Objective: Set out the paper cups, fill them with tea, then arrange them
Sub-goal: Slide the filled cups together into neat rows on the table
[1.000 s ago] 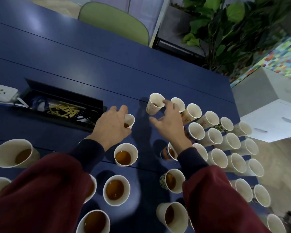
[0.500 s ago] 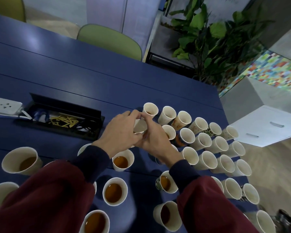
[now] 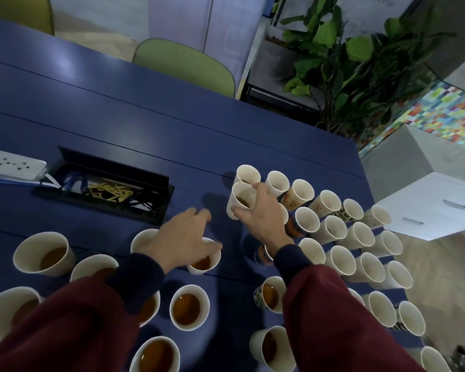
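Blue table (image 3: pixel 145 135): fingers (image 3: pixel 257 188) of right hand (image 3: pixel 262 214) curl around tea cup (image 3: pixel 239 197).

Blue table (image 3: pixel 118 116) fills most of the frame. Right hand (image 3: pixel 262 214), centre, grips a white paper cup (image 3: pixel 239 200) by its side; a little tea shows in the bottom. A second cup (image 3: pixel 249 174) stands just behind it, touching.

Left hand (image 3: pixel 181 238), fingers spread and relaxed, lies over the rim of a tea-filled cup (image 3: pixel 204 264); contact unclear.

Empty cups (image 3: pixel 333 229) in close rows, right side. Filled cups (image 3: pixel 188 307) scattered lower left and bottom centre.

Open cable tray (image 3: pixel 105 183) with yellow ties, centre left; power strip (image 3: pixel 11 165) at the left edge. Green chair (image 3: pixel 183 65) at top, plant (image 3: pixel 346 63) upper right, white cabinet (image 3: pixel 435 205) at right.
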A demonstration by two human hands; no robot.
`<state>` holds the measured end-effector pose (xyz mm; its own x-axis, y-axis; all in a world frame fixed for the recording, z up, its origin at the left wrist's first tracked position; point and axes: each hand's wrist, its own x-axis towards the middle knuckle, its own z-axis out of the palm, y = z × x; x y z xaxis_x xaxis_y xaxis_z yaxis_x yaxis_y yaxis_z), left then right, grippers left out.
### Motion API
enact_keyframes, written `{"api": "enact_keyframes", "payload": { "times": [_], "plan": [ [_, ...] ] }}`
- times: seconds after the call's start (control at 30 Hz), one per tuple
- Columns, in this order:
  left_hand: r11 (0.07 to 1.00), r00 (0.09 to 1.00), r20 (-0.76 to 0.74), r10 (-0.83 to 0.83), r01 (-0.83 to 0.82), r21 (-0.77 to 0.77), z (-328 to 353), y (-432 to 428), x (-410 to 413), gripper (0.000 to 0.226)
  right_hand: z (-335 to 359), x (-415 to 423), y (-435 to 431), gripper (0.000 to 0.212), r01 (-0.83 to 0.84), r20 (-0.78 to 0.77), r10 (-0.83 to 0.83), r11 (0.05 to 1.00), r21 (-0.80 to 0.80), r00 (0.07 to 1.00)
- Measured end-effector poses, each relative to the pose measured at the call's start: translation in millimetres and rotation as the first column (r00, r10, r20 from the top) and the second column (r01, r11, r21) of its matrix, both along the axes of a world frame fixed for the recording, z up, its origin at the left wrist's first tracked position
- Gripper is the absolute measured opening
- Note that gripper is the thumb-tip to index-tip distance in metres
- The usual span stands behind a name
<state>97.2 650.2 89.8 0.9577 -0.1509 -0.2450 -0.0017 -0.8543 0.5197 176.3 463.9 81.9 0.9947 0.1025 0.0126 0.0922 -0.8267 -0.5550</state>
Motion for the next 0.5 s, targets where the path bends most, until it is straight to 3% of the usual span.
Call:
{"api": "enact_keyframes", "payload": {
  "times": [0.2,0.33,0.5],
  "plan": [
    [0.99,0.999,-0.017,-0.04,0.042,0.136,-26.0,-9.7,-26.5,0.07,-27.6,5.7,5.4,0.055,0.053,-0.127,-0.058,0.997,-0.05,0.99],
    [0.992,0.999,0.037,-0.005,0.0,0.126,-29.9,-10.8,-28.8,0.064,-39.6,12.4,3.7,0.054,0.081,-0.176,-0.096,0.993,-0.091,0.98],
    [0.994,0.999,0.05,0.004,-0.009,0.104,-29.6,-10.5,-25.5,0.056,-28.4,17.6,2.5,0.076,0.019,-0.116,-0.061,0.944,-0.331,0.991]
  ]
}}
